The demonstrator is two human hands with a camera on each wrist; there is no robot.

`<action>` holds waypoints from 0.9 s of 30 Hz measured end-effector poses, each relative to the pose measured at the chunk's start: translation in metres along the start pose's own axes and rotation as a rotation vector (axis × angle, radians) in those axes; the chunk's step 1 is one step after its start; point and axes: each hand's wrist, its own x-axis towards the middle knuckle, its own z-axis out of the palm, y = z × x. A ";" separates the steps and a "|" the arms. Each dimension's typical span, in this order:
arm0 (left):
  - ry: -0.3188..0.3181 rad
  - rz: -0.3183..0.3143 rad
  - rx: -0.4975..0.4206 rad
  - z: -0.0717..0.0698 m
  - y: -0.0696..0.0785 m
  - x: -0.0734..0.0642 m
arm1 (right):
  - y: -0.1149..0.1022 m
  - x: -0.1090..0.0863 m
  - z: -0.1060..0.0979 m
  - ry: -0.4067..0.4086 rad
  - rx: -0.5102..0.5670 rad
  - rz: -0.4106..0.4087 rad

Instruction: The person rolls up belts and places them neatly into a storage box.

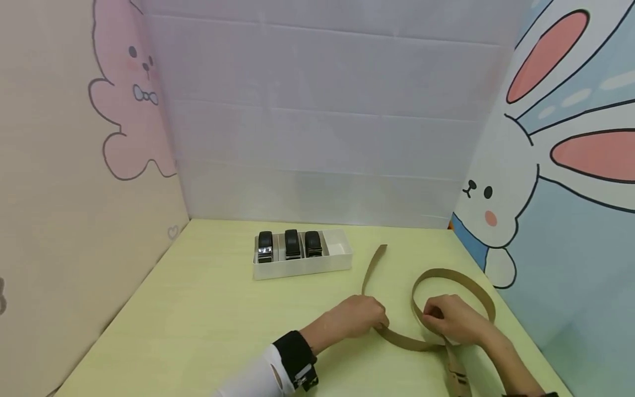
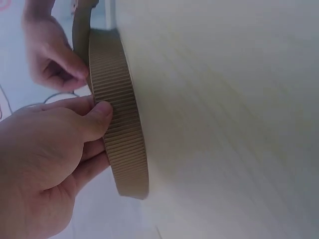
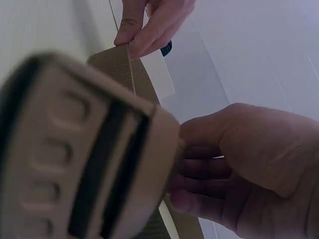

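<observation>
A tan ribbed webbing belt (image 1: 409, 343) lies on the table, its right part curved into a loop. My left hand (image 1: 349, 317) pinches the strap between thumb and fingers, with the free tail reaching away towards the back. In the left wrist view the left thumb presses the ribbed face of the belt (image 2: 122, 129). Close to the buckle, my right hand (image 1: 458, 320) holds the strap with curled fingers. The tan buckle (image 1: 458, 377) with dark slots hangs towards the front edge. Large and blurred in the right wrist view, that buckle (image 3: 75, 154) hides part of the right fingertips.
At the back of the table (image 1: 198, 309) stands a white divided tray (image 1: 302, 269). It holds three rolled black belts (image 1: 292, 244), some with shiny metal buckles. Panels rise at the left, back and right; the right panel (image 1: 570, 286) stands close to my right hand.
</observation>
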 end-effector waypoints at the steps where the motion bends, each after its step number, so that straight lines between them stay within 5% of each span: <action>1: -0.002 -0.001 -0.011 0.000 -0.005 -0.008 | -0.003 0.003 0.002 -0.029 0.043 -0.006; 6: 0.013 -0.031 -0.051 0.003 -0.030 -0.049 | -0.019 0.019 0.012 -0.106 0.194 -0.046; 15: 0.069 -0.048 -0.109 0.006 -0.060 -0.113 | -0.034 0.045 0.021 -0.133 0.218 -0.168; 20: 0.098 -0.080 -0.129 0.010 -0.067 -0.137 | -0.041 0.049 0.023 -0.126 0.024 -0.254; 24: 0.137 -0.076 -0.148 0.009 -0.071 -0.151 | -0.049 0.049 0.024 -0.030 -0.149 -0.374; 27: 0.146 -0.079 -0.170 0.008 -0.072 -0.156 | -0.055 0.048 0.023 0.032 -0.174 -0.454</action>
